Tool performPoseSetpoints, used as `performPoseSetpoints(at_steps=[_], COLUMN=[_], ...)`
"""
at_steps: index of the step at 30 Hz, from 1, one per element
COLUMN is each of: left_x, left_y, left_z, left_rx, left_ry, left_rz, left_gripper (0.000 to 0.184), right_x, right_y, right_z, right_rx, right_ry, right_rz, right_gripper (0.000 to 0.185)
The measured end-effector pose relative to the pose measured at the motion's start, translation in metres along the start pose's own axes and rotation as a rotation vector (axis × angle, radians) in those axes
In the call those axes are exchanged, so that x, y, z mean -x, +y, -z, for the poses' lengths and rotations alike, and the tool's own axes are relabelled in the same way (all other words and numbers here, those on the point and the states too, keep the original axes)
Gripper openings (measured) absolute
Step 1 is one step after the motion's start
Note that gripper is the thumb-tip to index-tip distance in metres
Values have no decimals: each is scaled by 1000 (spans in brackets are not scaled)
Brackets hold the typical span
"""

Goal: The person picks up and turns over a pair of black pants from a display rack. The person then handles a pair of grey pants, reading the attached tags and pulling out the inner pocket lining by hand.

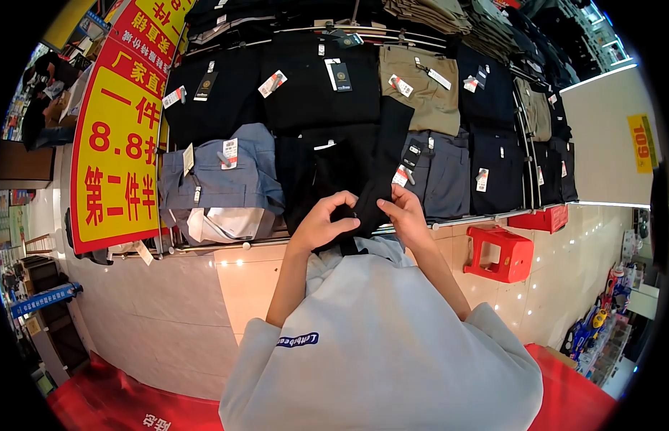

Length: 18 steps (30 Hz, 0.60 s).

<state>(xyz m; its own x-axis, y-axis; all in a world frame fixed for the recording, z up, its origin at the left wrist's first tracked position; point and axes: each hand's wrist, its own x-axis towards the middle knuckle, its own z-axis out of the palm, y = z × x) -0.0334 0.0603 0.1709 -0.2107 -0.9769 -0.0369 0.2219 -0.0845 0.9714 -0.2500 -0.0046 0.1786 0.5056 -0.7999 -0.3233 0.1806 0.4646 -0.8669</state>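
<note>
My left hand [324, 221] is closed on the waist part of a pair of black trousers [334, 161], its thumb and fingers curled round the dark cloth. My right hand [406, 214] pinches the same trousers at the right, between thumb and fingers. One narrow strip of the black cloth [393, 136] stretches up and to the right, over the folded stacks. What exactly lies between the left fingertips is hard to make out. Close beside my right hand is a red and white price tag [403, 175] with a black label above it.
Folded grey-blue trousers [241, 172] lie at the left, khaki trousers [424, 86] further back, and dark grey trousers [441, 176] at the right. A metal rail [471, 219] edges the rack. A red stool [498, 253] stands on the floor, and a yellow sign [119, 136] at the left.
</note>
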Motion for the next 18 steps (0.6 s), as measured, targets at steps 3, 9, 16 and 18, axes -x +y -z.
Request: performPoseSetpoints(at_steps=[3, 9, 16, 18], left_x=[2, 20, 33, 33], left_y=[8, 22, 23, 20], left_z=[-9, -34, -49, -53], left_rx=[-292, -757, -970, -994], left_ry=[9, -1, -22, -5], left_rz=[-148, -41, -15, -36], left_gripper=[24, 31, 38, 37], right_x=[1, 1, 1, -4], right_y=[0, -4, 2, 16], right_z=[7, 9, 19, 31], right_rx=[-71, -52, 654, 843], right_ry=[-7, 86, 124, 125], right_rz=[-17, -86, 23, 59], right_gripper=[22, 40, 84, 93])
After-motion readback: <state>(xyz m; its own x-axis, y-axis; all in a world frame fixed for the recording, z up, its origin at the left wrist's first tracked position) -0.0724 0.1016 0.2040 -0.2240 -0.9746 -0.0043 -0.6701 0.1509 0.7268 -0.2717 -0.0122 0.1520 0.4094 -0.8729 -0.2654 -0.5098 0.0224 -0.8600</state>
